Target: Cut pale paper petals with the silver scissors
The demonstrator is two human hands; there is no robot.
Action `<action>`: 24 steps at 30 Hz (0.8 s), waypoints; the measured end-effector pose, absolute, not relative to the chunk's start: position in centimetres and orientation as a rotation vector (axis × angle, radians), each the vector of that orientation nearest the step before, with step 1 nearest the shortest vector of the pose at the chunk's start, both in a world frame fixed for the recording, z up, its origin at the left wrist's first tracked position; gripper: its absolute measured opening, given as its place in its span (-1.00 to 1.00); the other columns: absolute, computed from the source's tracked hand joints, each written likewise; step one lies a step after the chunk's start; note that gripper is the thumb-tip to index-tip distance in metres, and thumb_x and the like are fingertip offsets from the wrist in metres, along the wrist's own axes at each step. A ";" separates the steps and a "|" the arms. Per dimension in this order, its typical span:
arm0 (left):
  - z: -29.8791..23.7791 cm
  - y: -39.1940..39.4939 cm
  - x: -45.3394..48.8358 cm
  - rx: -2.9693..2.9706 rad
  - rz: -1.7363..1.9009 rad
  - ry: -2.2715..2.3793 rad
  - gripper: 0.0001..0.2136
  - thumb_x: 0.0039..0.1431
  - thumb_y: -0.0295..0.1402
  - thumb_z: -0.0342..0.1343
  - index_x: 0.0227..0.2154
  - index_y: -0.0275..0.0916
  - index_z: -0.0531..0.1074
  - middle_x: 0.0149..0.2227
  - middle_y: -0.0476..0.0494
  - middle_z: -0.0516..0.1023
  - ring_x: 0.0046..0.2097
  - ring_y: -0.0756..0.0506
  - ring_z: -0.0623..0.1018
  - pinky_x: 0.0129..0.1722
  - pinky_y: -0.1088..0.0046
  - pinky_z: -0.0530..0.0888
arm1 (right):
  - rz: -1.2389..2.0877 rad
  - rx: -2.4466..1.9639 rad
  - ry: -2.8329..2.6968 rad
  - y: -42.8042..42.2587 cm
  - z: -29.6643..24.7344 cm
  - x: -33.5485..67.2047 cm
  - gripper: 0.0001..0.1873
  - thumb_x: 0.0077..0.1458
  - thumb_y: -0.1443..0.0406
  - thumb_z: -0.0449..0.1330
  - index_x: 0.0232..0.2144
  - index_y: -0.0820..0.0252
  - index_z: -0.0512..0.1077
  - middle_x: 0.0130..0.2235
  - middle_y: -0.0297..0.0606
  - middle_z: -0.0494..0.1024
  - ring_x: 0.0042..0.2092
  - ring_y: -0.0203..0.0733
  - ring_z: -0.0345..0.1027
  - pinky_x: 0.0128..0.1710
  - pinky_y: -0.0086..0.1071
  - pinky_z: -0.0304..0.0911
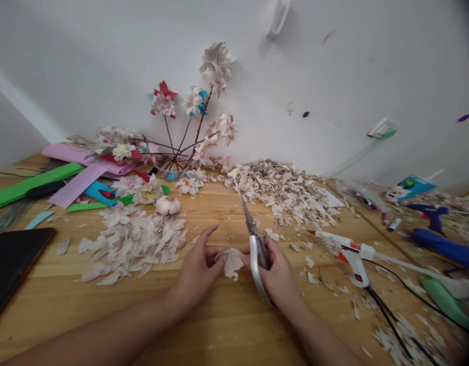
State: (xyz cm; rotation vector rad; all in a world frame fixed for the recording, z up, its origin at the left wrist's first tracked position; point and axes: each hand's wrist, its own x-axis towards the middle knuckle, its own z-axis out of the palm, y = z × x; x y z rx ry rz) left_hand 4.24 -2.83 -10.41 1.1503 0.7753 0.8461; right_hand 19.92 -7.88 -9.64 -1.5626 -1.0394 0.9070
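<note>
A pale, ragged piece of garlic skin (232,263) is pinched between the thumb and fingers of my left hand (199,269). My right hand (280,277) is wrapped round silver-handled scissors (253,249), whose blades point away toward the wall. Fingertips of my right hand also reach the skin's right edge. Left of my hands lies a pile of whitish petal-shaped skins (138,241), with a garlic bulb (167,205) at its back edge. Behind the scissors spreads a larger heap of skin scraps (291,190).
Handmade flowers on stems (163,104) stand in a glass by the wall. Coloured paper (91,175) and a dark tablet-like slab (19,264) are at left. A white glue gun (354,259) with cords lies right, near a blue glue gun (432,213).
</note>
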 end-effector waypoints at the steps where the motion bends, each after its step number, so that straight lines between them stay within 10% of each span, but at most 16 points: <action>1: -10.3 -2.8 4.3 1.154 0.847 0.772 -0.37 0.01 -0.35 0.15 0.13 -0.26 0.01 -0.28 -0.18 0.63 -0.22 -0.16 0.61 -0.18 0.27 0.47 | 0.915 -1.558 -1.038 -7.9 -9.7 19.9 -0.64 -0.25 0.28 0.33 -0.34 0.11 0.31 -0.40 -0.34 0.55 -0.38 -0.16 0.42 -0.35 -0.37 0.32; 24: -7.9 -1.5 4.6 0.876 1.057 0.878 -0.52 -0.23 -0.36 0.28 -0.21 -0.24 0.22 -0.46 0.08 0.40 -0.45 0.00 0.48 -0.38 0.40 0.46 | 0.834 -1.500 -0.865 -8.2 -8.7 18.8 -0.59 -0.29 0.06 0.35 -0.44 0.10 0.30 -0.49 -0.38 0.47 -0.42 -0.17 0.38 -0.41 -0.35 0.30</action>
